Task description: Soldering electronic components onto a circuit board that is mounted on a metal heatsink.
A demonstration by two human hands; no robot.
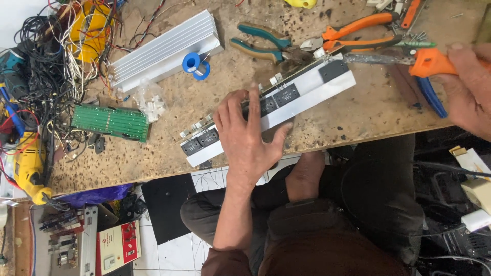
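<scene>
Your left hand [247, 134] lies flat with fingers spread across the aluminium heatsink bar [302, 97], pressing it to the workbench [358, 112] near the front edge, apparently to keep it steady. The bar lies diagonally and carries a row of black power transistors [285, 95]. Your right hand [473, 87] is closed around the orange handle of a soldering iron [427, 62], its tip at the bar's far end. Beyond lie orange pliers [358, 31], teal pliers [263, 43], a blue solder spool [194, 64], a finned heatsink [163, 48], a green circuit board [110, 121] and tangled wires [46, 66].
</scene>
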